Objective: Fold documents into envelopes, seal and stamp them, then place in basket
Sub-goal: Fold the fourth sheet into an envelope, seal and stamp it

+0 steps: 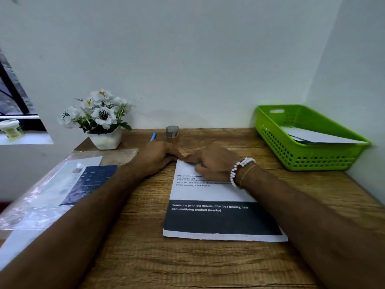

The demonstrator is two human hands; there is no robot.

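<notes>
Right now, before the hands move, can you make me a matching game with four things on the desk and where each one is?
Things:
1. green basket
2. white flower pot
3. blue pen
4. printed document

Places:
A. middle of the desk, with the left hand and right hand on its folded top edge
B. back left corner of the desk
C. far right side of the desk
D. just behind the left hand, partly hidden

Pairs: 1-C, 2-B, 3-D, 4-A

Matt paper document, grainy wood table, glossy plastic basket
</notes>
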